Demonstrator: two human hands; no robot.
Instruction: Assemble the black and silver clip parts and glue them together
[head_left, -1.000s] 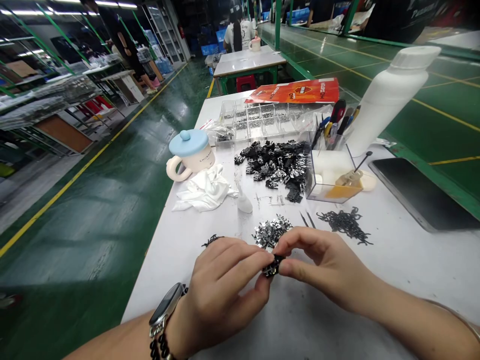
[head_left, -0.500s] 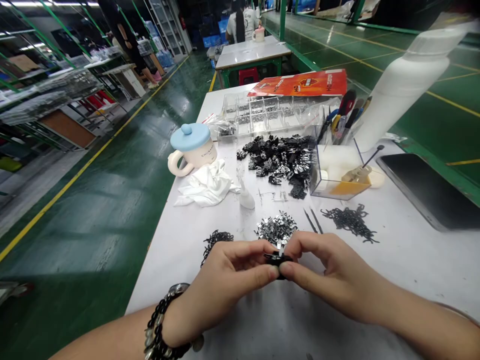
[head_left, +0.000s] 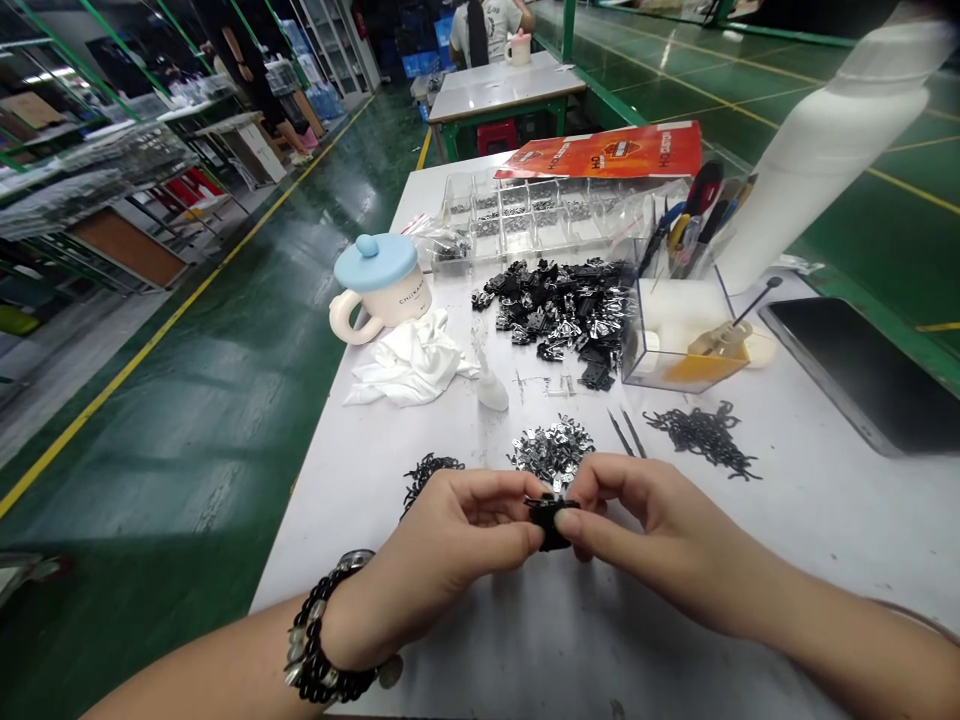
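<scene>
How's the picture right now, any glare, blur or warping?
Head view: pale glare streaks the glossy green floor; head view, upper right: the tall white plastic-looking bottle looks stretched and slanted, possibly lens distortion; head view, centre: the small black handheld part shows little fine detail.

On the orange sheet point(head_left: 598, 152), in upper middle of the frame, is written "H-D CUSTOM". On the mug point(head_left: 394, 298), left of centre, "CHIIKA", its ending unclear.

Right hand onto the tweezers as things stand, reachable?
Probably yes: the tweezers lie just beyond the right hand, with nothing visible between them. That hand is pinching the black part, though, so it would likely need to release it to the left hand first.
</scene>
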